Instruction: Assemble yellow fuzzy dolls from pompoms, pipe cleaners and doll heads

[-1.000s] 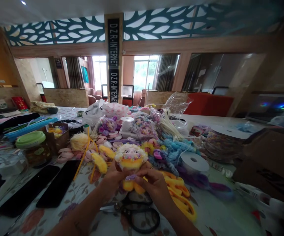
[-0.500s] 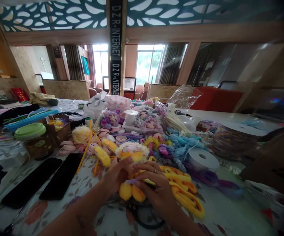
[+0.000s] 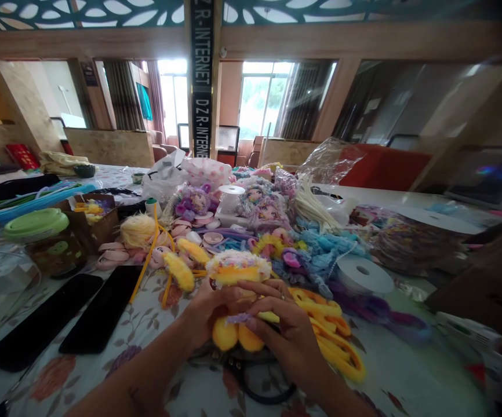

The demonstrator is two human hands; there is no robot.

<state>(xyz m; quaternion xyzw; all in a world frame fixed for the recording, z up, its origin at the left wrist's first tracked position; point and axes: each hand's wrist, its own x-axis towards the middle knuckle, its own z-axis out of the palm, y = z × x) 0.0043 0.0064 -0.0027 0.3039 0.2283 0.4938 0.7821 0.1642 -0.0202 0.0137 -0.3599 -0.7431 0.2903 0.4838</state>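
Note:
A fuzzy yellow doll (image 3: 237,335) is between my two hands, with two rounded yellow lobes at the near end and a white, fluffy trimmed top at the far end. My left hand (image 3: 210,307) is closed round the doll's left side. From the right, my right hand (image 3: 283,318) pinches a bit of purple trim (image 3: 239,318) at the doll's middle. My fingers hide most of the doll's body. Just below it on the cloth lies a black-handled tool (image 3: 259,388), partly covered by my right wrist.
Yellow plush strips (image 3: 338,341) lie to the right, near a white spool (image 3: 364,275). Two black phones (image 3: 98,313) and a green-lidded jar (image 3: 37,226) are on the left. Doll heads (image 3: 268,214), yarn and plastic bags are heaped behind on the floral tablecloth (image 3: 146,359).
The camera view has tilted down slightly, so the background sits higher. My right-hand fingers have shifted a little over the doll; both hands keep their hold.

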